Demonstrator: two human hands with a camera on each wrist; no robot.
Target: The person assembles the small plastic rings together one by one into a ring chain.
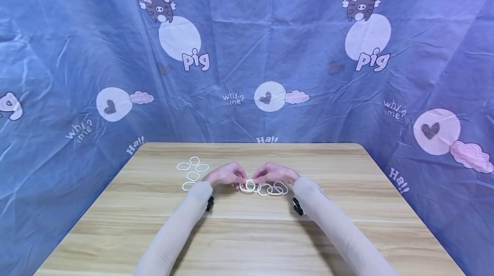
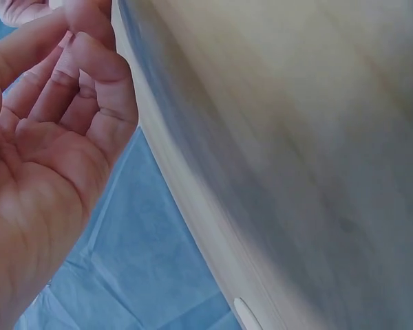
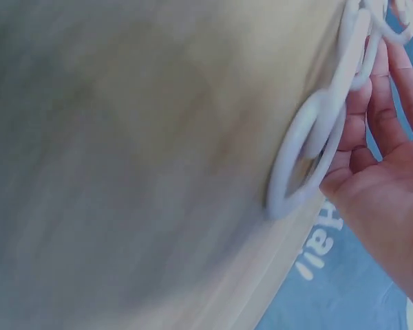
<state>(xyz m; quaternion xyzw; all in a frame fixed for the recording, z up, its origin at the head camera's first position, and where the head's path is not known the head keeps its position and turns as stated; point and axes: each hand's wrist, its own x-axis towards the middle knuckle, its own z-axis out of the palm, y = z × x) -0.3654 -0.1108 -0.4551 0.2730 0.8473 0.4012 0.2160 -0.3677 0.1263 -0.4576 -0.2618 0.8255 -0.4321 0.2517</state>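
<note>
Several white oval plastic links form a short chain [image 1: 275, 194] on the table, lying between and just in front of the two hands. My left hand [image 1: 230, 174] pinches a white link at the chain's left end with thumb and fingers. From the other side, my right hand [image 1: 275, 173] pinches at the same end, its fingertips close to the left ones. A rounder-looking link [image 1: 250, 191] stands up between the fingertips. In the right wrist view, the joined links [image 3: 282, 172] hang past the palm. The left wrist view shows curled fingers [image 2: 107, 89], their fingertips partly cut off.
Separate white links [image 1: 193, 180] lie in a loose group left of the left hand. The wooden table [image 1: 247, 246] meets a blue printed curtain [image 1: 247, 53] at its back and sides. Black straps [image 1: 297, 206] circle both wrists.
</note>
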